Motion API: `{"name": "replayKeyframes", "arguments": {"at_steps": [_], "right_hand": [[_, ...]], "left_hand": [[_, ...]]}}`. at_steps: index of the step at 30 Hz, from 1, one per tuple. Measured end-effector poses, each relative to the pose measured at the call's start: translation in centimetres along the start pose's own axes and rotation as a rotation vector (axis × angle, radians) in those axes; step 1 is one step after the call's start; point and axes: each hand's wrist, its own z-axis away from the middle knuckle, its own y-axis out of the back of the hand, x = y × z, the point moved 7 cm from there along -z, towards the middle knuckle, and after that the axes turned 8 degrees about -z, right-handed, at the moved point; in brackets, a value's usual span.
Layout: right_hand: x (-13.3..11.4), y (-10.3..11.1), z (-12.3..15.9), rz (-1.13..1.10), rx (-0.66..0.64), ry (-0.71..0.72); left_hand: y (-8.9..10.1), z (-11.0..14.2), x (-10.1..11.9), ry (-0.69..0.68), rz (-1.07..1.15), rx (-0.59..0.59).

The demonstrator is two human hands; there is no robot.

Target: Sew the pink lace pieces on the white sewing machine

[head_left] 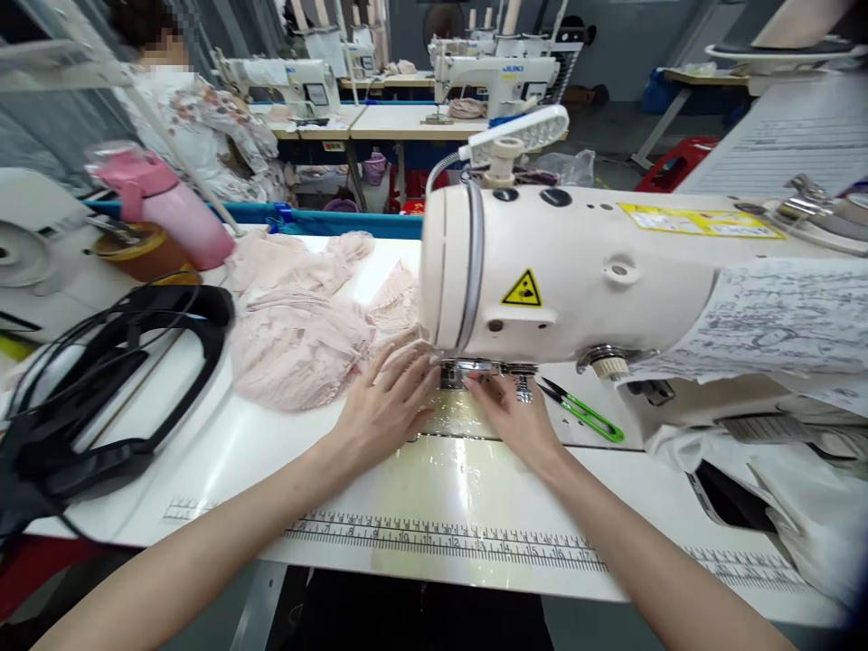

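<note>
Left hand [385, 402], nearly flat, touches pink cloth [298, 348] at ten o'clock; right hand [514, 414] half bent, can't tell its hold

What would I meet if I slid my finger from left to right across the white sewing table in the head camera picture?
Black strap thing with cables → pale pink fabric → left hand → right hand → green snips → crumpled white material.

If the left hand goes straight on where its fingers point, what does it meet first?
Likely the metal parts under the sewing machine head, just ahead of the left hand; depth is unclear.
</note>
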Motion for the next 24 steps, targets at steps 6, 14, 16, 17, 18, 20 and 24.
{"name": "replayKeyframes", "arguments": {"at_steps": [6, 14, 16, 17, 18, 20, 24], "right_hand": [[-1.3, 0.2, 0.0, 0.017, -0.041, 0.070], [-2.6, 0.2, 0.1, 0.092, -0.071, 0.143], [-2.7, 0.2, 0.1, 0.092, -0.077, 0.155], [-2.7, 0.2, 0.2, 0.090, -0.082, 0.158], [-2.6, 0.1, 0.2, 0.085, -0.089, 0.159], [-2.5, 0.1, 0.2, 0.076, -0.101, 0.156], [-2.3, 0.2, 0.2, 0.082, -0.096, 0.146]], "left_hand": [[3.1, 2.2, -5.7, 0.307, -0.227, -0.197], [2.8, 6.5, -9.5, 0.553, -0.152, -0.252], [3.1, 6.6, -9.6, 0.580, -0.125, -0.246], [3.4, 6.7, -9.7, 0.595, -0.104, -0.244], [3.6, 6.7, -9.9, 0.615, -0.074, -0.245], [4.0, 6.9, -10.3, 0.661, 0.014, -0.251], [4.1, 7.4, -11.1, 0.734, 0.200, -0.272]]}}
